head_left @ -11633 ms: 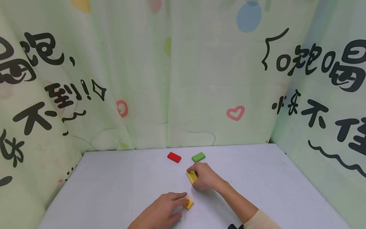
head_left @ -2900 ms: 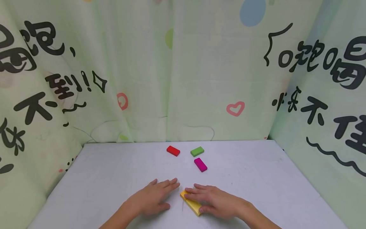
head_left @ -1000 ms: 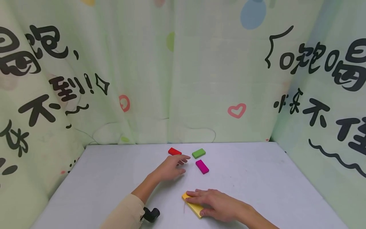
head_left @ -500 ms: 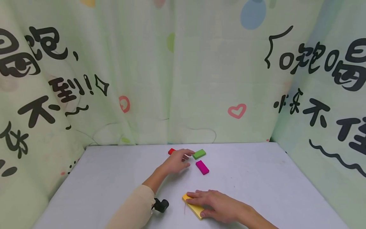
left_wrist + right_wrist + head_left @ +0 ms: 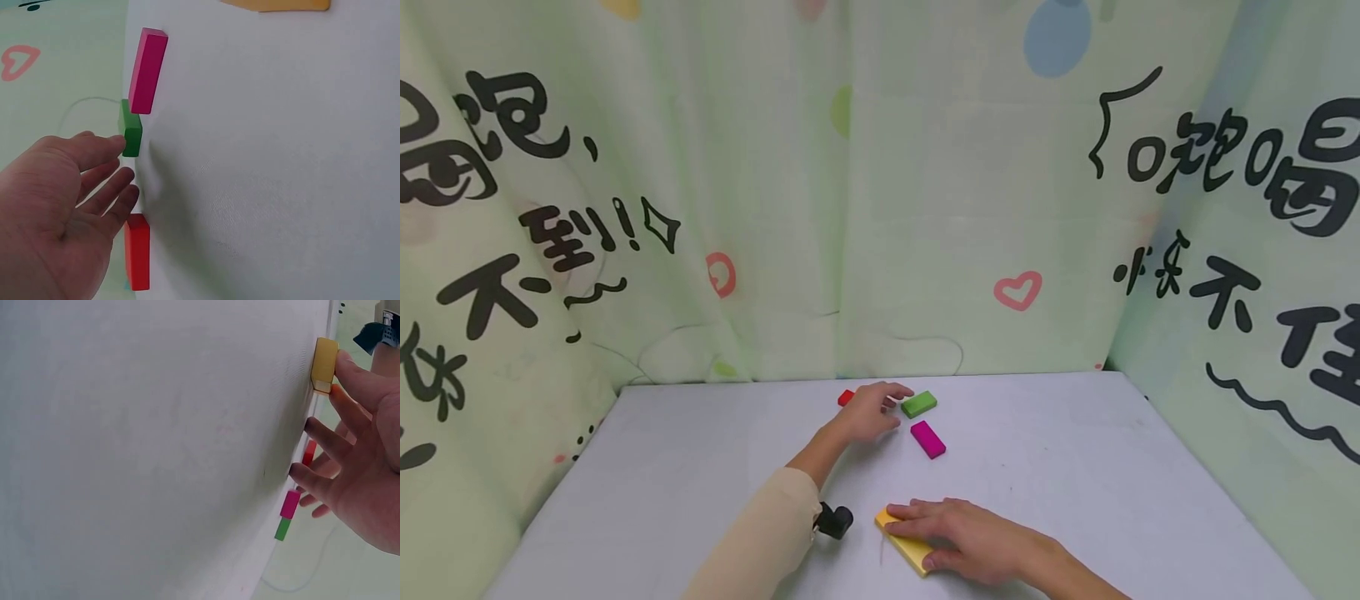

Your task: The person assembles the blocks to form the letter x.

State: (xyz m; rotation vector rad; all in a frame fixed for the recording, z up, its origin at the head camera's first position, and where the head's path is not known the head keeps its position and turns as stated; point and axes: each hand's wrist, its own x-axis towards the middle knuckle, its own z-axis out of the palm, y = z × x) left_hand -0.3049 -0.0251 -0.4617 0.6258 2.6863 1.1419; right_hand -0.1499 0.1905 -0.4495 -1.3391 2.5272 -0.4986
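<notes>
Long yellow bar (image 5: 912,553) flat on the pale tabletop (image 5: 700,483), lower centre of the head view, beneath the right hand (image 5: 973,540).

Smooth, slanting from upper left to lower right; fingers straight and unclenched across its top, thumb at the near end. At upper centre, left hand (image 5: 867,413) loose, fingers slightly apart, just beside a green block (image 5: 919,405), contact impossible to tell. Red block (image 5: 846,398) partly behind that hand; magenta block (image 5: 928,440) just below the green one.
</notes>
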